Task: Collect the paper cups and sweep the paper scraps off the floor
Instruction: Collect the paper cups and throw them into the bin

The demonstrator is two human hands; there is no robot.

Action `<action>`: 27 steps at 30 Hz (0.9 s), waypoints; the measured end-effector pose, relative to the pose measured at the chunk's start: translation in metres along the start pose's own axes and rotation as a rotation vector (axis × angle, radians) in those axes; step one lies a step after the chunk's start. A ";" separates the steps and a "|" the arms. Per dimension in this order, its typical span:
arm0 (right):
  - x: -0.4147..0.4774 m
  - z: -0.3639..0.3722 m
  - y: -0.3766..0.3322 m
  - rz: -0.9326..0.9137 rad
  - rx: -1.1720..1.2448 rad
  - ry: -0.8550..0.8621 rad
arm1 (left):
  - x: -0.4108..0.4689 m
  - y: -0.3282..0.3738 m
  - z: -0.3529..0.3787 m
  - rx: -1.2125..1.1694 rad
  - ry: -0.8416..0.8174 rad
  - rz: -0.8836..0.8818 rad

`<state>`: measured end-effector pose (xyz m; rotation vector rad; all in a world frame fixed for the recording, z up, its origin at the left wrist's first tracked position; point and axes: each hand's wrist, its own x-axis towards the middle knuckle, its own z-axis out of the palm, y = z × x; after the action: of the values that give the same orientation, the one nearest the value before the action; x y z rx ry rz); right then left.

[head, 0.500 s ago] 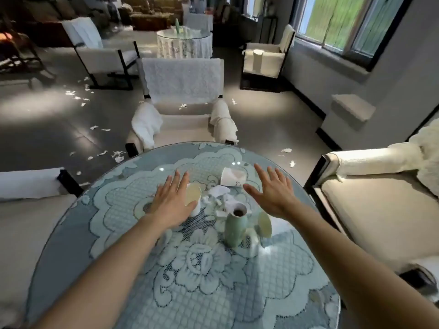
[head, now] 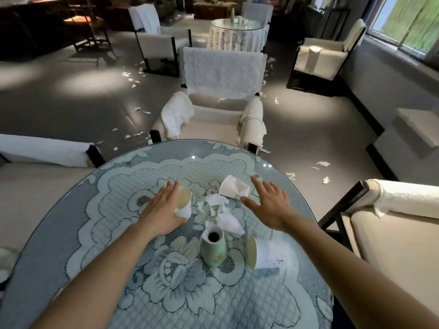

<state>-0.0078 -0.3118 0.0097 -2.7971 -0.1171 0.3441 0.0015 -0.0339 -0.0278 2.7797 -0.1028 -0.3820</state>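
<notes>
**Litter across floor (head: pixel 71 110) and table (head: pixel 59 233)**

Grey floor stretches around a round table covered with pale green lace. An armchair (head: pixel 223 70) draped in white stands just beyond the table's far edge. The left hand (head: pixel 161 210) is open with straight fingers and lies against the left cup (head: pixel 183 202), which tilts with its mouth towards the camera. The right hand (head: pixel 270 205) is open with fingers spread and hovers near the far cup (head: pixel 234 187), which is tipped on its side. The near cup (head: pixel 266 255) lies on its side just beside an upright green vase (head: pixel 213 248). Crumpled paper (head: pixel 223 212) sits between the cups. Paper scraps (head: pixel 323 163) dot the floor on both sides of the armchair.
</notes>
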 end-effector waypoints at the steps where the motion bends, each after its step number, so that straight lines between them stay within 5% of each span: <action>1: 0.004 0.003 -0.002 -0.007 0.001 -0.018 | 0.003 -0.001 0.001 -0.015 -0.017 0.003; 6: 0.017 0.014 -0.012 -0.013 0.009 -0.035 | 0.018 -0.007 0.003 -0.123 -0.050 0.024; 15: 0.040 0.024 -0.033 -0.117 0.091 -0.060 | 0.036 -0.017 0.010 0.029 0.080 0.023; 27: 0.103 0.076 -0.049 -0.303 0.043 -0.335 | 0.031 -0.019 0.014 -0.109 -0.002 -0.039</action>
<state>0.0714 -0.2306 -0.0673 -2.6006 -0.5932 0.7222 0.0281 -0.0237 -0.0542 2.6776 -0.0269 -0.3888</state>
